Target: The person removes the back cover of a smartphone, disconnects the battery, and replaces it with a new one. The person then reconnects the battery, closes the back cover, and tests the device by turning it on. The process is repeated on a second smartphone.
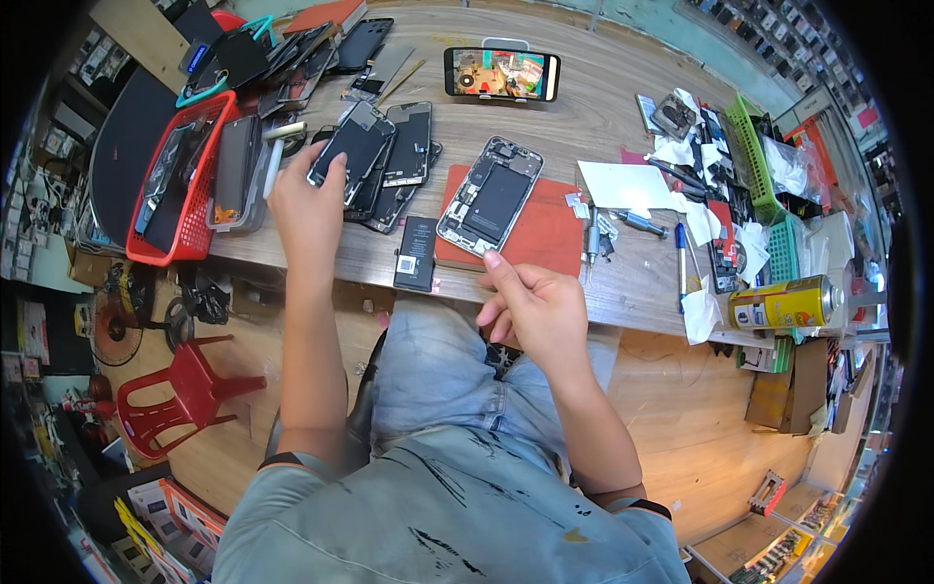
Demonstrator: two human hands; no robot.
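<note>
While the wood-grain tabletop (603, 122) supports all parts, a red perforated basket (197, 202) stands toward 9 o'clock of the orange-red mat (545, 238). A stack of phone parts (409, 146) lies at 10 o'clock. The left hand (306, 209), at 9 o'clock, holds a dark phone part (365, 143) at the stack: thumb across the face, remaining fingers mostly hidden. The right hand (547, 307), between 5 and 6 o'clock, has thumb extended, fingers loosely curled, nothing visibly gripped. An opened phone (491, 200) lies on the mat, top toward 1 o'clock; thumb contact cannot be determined. A black battery (418, 243) lies between 8 and 9 o'clock; a slim screwdriver (592, 234), at 3 o'clock.
</note>
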